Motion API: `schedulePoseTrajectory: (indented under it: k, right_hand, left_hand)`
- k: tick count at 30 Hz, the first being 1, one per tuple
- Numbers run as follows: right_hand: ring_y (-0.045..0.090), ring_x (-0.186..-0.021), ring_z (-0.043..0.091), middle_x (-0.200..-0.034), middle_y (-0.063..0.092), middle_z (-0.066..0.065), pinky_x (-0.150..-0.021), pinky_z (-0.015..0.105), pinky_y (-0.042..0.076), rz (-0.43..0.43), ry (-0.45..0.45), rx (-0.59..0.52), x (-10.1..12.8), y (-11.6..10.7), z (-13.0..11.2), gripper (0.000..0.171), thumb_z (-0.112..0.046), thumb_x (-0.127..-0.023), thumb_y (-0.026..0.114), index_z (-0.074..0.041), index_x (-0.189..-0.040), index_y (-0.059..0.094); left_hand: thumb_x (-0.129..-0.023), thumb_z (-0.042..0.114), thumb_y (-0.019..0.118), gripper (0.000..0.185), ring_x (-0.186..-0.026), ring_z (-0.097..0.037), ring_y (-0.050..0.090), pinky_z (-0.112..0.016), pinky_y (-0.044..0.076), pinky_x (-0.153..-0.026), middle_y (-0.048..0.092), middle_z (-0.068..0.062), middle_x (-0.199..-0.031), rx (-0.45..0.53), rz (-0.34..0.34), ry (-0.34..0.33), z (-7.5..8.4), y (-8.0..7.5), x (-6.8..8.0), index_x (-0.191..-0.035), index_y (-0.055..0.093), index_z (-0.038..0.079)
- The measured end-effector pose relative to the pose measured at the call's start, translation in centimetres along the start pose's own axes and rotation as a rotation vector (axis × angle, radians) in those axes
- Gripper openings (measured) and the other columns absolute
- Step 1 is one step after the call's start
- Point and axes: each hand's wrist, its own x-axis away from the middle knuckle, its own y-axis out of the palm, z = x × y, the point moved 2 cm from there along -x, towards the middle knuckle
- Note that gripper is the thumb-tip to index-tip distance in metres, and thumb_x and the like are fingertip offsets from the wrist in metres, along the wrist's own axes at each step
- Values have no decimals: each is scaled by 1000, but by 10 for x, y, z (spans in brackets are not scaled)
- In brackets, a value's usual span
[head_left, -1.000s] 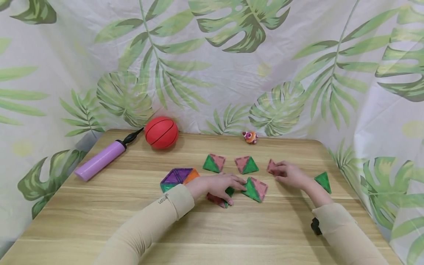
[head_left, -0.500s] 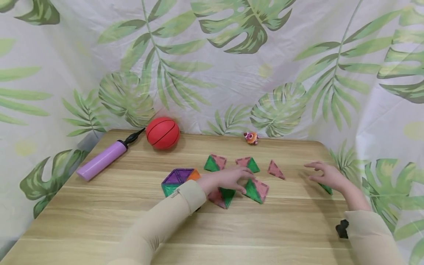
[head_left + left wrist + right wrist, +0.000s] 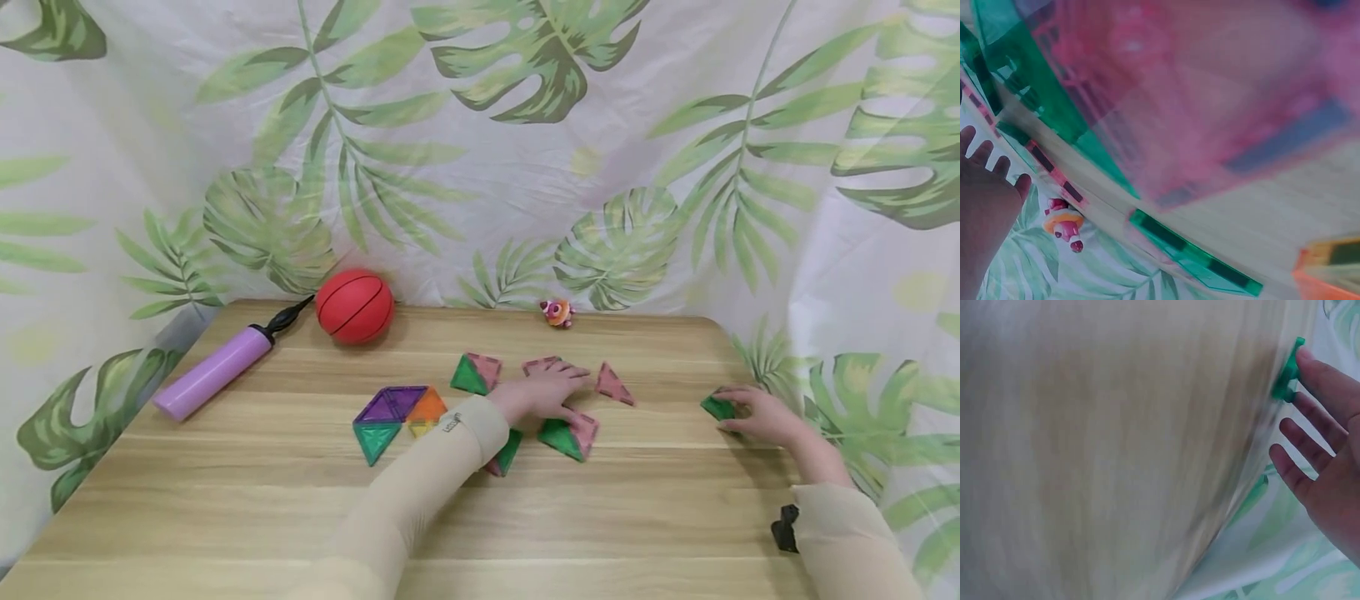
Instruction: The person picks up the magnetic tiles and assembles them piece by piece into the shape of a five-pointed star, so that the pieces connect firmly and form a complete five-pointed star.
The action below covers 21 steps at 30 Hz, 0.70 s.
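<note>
The right hand (image 3: 753, 414) pinches a green triangle tile (image 3: 717, 407) near the right edge of the wooden surface (image 3: 225, 500), fingers curled on it; the left hand (image 3: 543, 392) lies flat, fingers straight, over a pink-and-green tile pair (image 3: 542, 364), among other tile pairs; a lone pink triangle (image 3: 613, 386) lies just beside it.

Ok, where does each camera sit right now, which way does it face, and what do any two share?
Head: worn high, looking forward and down at the table; both sleeves, left hand, right hand show.
Left wrist: low by the tiles, facing the small toy figure; fingers show.
Right wrist: skims the tabletop towards the green tile; fingers touch it.
Shared: head and right wrist show that tile.
</note>
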Motion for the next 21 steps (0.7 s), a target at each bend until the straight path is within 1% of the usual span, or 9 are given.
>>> schedulePoseTrajectory:
  k: [3, 8, 12, 16, 21]
  right_hand:
    - [47, -110, 55, -127, 48, 34, -85, 64, 39, 13, 1, 2, -7, 4, -3, 54, -27, -79, 75, 3, -120, 60]
    - [50, -110, 51, -129, 49, 31, -88, 63, 39, 23, -16, -21, -21, 9, -11, 50, -25, -80, 75, 0, -121, 61]
    - [53, -107, 50, -127, 51, 31, -87, 61, 41, 40, -63, -28, -31, 12, -17, 45, -18, -80, 75, 1, -119, 62]
    - [53, -108, 50, -126, 53, 30, -88, 60, 42, 46, -121, -18, -40, 15, -23, 41, -9, -79, 74, 2, -117, 63]
    - [51, -112, 50, -123, 57, 27, -90, 59, 41, 54, -218, 2, -52, 18, -32, 38, 2, -76, 73, 3, -112, 65]
  left_hand:
    - [-88, 60, 49, 74, -143, -24, 16, -47, 10, -116, 20, 3, -157, -13, -25, -26, 1, 3, -6, -150, 26, 28]
    - [-90, 61, 44, 72, -144, -26, 16, -49, 9, -115, 18, -1, -157, -62, -51, -41, 3, 6, -11, -151, 23, 30]
    - [-89, 64, 42, 71, -143, -25, 16, -49, 10, -115, 20, -2, -157, -110, -58, -50, 3, 7, -13, -150, 24, 33]
    - [-88, 66, 42, 70, -143, -26, 17, -47, 10, -116, 21, -1, -156, -128, -56, -63, 5, 8, -13, -149, 26, 35]
    - [-87, 66, 41, 69, -142, -26, 19, -46, 11, -116, 24, -1, -155, -149, -52, -73, 7, 7, -8, -148, 27, 38]
